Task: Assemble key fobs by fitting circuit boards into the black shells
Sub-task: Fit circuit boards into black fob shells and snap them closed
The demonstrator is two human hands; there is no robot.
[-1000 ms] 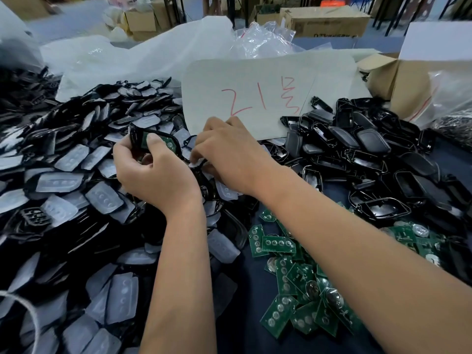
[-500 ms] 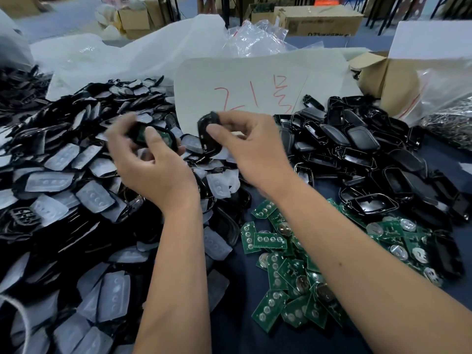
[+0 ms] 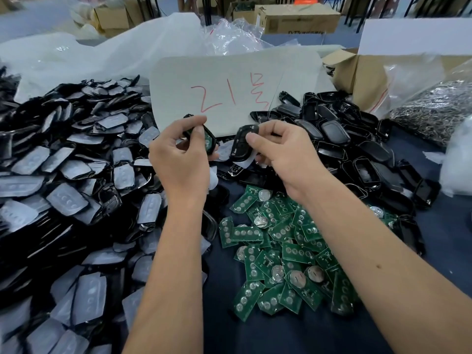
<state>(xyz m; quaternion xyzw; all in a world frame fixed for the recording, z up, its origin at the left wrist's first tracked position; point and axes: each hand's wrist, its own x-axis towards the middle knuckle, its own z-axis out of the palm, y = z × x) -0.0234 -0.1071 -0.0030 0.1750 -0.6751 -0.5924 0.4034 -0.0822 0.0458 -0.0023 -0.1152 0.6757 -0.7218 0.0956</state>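
**Two shell halves held up over a crowded bench**

I am looking down at a dark blue work surface (image 3: 293, 335) in what seems a storeroom, with cardboard boxes (image 3: 297, 17) on the floor at the far side. A pale sheet marked in red (image 3: 229, 90) leans at the far middle, with crumpled clear plastic bags (image 3: 229, 37) behind it. On the far right an open carton (image 3: 357, 75) stands beside a bag of small metal parts (image 3: 434, 116).

To the left spreads a big heap of black shells with grey button pads (image 3: 69, 195), reaching from the near edge to the far side. To the right lies a second heap of empty black shells (image 3: 357, 149). Near me, between my forearms and under the right one, sits a loose pile of green circuit boards (image 3: 278, 259), several showing round silver coin cells.

My left hand (image 3: 181, 159) is raised above the bench, thumb and fingers curled and grasping a black shell half with a green board in it (image 3: 208, 141); the board shows on the side facing right. My right hand (image 3: 286, 154) is level with it, just beside and not touching it, fingers pinching a second black shell half (image 3: 241, 144) that stands roughly upright, with a bit of pale film hanging at its lower end. The two pieces face each other with a small gap between them, in front of the marked sheet. I cannot tell whether the board is fully seated.
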